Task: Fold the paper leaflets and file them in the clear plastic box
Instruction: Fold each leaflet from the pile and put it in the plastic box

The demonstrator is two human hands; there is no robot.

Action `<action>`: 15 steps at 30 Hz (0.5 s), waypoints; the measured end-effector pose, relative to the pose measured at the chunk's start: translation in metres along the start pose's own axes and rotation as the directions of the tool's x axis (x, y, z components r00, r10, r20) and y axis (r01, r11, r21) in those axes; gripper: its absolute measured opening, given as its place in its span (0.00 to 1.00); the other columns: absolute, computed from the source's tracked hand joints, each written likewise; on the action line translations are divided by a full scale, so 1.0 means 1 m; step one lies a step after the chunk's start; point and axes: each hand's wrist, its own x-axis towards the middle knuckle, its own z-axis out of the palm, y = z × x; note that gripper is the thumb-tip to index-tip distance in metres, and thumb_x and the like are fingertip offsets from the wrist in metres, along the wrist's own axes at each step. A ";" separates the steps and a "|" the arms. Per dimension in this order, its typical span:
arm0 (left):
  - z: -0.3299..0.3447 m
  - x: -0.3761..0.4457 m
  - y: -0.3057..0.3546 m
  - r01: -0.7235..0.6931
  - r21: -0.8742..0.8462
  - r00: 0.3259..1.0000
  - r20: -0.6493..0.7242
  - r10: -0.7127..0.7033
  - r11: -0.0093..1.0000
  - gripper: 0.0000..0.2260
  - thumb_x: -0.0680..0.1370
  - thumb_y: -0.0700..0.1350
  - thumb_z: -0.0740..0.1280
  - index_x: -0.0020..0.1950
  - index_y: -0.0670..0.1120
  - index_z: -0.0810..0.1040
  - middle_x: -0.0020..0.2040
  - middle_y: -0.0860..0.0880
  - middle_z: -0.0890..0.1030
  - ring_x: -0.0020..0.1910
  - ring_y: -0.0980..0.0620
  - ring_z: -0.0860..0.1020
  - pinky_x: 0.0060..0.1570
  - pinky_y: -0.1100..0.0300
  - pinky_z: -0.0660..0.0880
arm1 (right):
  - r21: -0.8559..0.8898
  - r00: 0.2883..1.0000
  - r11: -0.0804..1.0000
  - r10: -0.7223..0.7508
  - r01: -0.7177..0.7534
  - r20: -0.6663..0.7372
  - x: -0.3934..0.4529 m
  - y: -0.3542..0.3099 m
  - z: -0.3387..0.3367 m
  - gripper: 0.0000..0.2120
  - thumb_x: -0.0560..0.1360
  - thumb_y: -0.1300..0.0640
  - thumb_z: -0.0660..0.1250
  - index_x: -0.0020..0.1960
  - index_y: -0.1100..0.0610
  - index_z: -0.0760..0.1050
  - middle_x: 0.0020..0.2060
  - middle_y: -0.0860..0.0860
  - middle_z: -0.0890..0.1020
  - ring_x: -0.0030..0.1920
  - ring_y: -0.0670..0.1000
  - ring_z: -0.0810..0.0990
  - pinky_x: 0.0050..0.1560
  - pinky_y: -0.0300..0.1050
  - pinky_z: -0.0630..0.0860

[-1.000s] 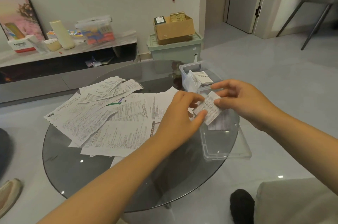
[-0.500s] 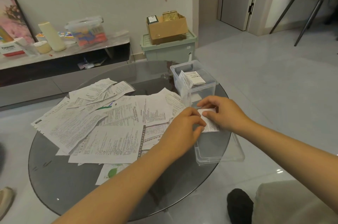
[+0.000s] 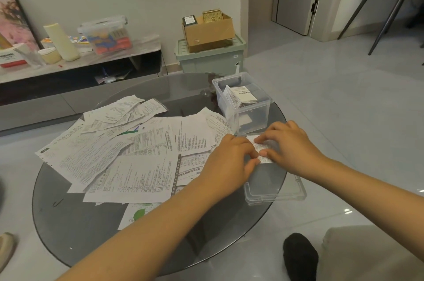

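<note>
Head view: a round dark glass surface [image 3: 75,223] carries a spread of unfolded leaflets [image 3: 128,154] across its 9-to-12 o'clock part. The clear plastic box [image 3: 243,106] stands upright near the 2 o'clock edge, a few folded leaflets [image 3: 241,95] leaning inside it. Just beside it at 3 o'clock lies the box's lid [image 3: 275,191] (flat, overhanging the rim). On the lid rests a small folded leaflet [image 3: 263,151], its long axis running from 11 toward 5 o'clock. The left hand [image 3: 229,161] pinches its near end with curled fingers; the right hand [image 3: 291,149] presses it flat with straight fingers.
</note>
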 end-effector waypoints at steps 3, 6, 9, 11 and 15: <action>0.000 -0.003 -0.001 0.029 -0.088 0.998 -0.045 -0.034 0.996 0.08 0.78 0.46 0.66 0.54 0.47 0.82 0.55 0.53 0.79 0.57 0.53 0.70 0.56 0.63 0.66 | 0.035 0.999 0.999 -0.015 0.017 -0.052 -0.002 -0.003 -0.002 0.15 0.75 0.50 0.66 0.62 0.47 0.75 0.58 0.47 0.72 0.61 0.49 0.65 0.59 0.38 0.59; -0.003 -0.005 -0.002 0.025 -0.134 0.992 -0.120 -0.042 0.991 0.08 0.78 0.44 0.66 0.53 0.48 0.82 0.56 0.53 0.79 0.58 0.54 0.71 0.56 0.65 0.67 | 0.056 0.989 0.997 -0.050 0.058 -0.136 -0.006 -0.005 -0.005 0.13 0.75 0.52 0.67 0.60 0.48 0.77 0.56 0.47 0.73 0.59 0.49 0.65 0.55 0.36 0.57; -0.010 -0.005 -0.001 0.024 -0.181 0.981 -0.184 -0.058 0.983 0.07 0.77 0.44 0.66 0.52 0.48 0.82 0.56 0.52 0.78 0.58 0.56 0.72 0.55 0.60 0.73 | 0.070 0.978 0.992 -0.086 0.101 -0.189 -0.010 -0.008 -0.010 0.13 0.74 0.52 0.68 0.58 0.48 0.78 0.54 0.47 0.74 0.59 0.49 0.65 0.55 0.36 0.56; -0.014 -0.004 0.000 0.039 -0.214 0.974 -0.210 -0.085 0.976 0.06 0.77 0.45 0.67 0.51 0.48 0.82 0.54 0.53 0.77 0.56 0.57 0.73 0.54 0.59 0.74 | 0.067 0.973 0.991 -0.104 0.120 -0.206 -0.011 -0.011 -0.013 0.13 0.74 0.52 0.68 0.58 0.48 0.78 0.55 0.46 0.74 0.59 0.48 0.65 0.56 0.37 0.55; -0.020 -0.007 0.003 0.057 -0.233 0.967 -0.228 -0.111 0.971 0.07 0.77 0.46 0.67 0.51 0.48 0.82 0.53 0.52 0.77 0.54 0.55 0.74 0.53 0.57 0.76 | 0.089 0.959 0.983 -0.132 0.159 -0.252 -0.013 -0.019 -0.017 0.12 0.74 0.53 0.69 0.57 0.47 0.79 0.54 0.45 0.74 0.59 0.46 0.64 0.55 0.35 0.52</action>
